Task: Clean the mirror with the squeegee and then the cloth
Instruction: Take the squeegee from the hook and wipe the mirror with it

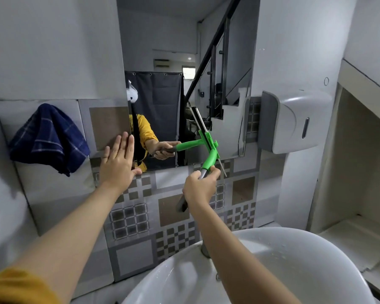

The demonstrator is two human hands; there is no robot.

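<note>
**— How are your fingers set?**

— My right hand (199, 187) is curled round the grey grip of the squeegee (207, 150), thumb and forefinger pinching where it turns green. My left hand (119, 161) lies flat, fingers straight and close together, pressed on the tiled wall at the mirror's left edge, thumb tip at its bottom corner.

**— And the blade?**

— Tilted, low on the right of the mirror (184, 84), lower end past the bottom edge. Whether the rubber sits flush on the glass I cannot tell.

**— What could go wrong?**

— That tilt may leave streaks, I think, and the blade could catch the mirror's edge. Further right, the white dispenser (294, 121) is near; a wide stroke might knock it. Drips would likely run down to the basin (294, 260) nearest me. The blue cloth (48, 139) hangs far left, untouched.
</note>
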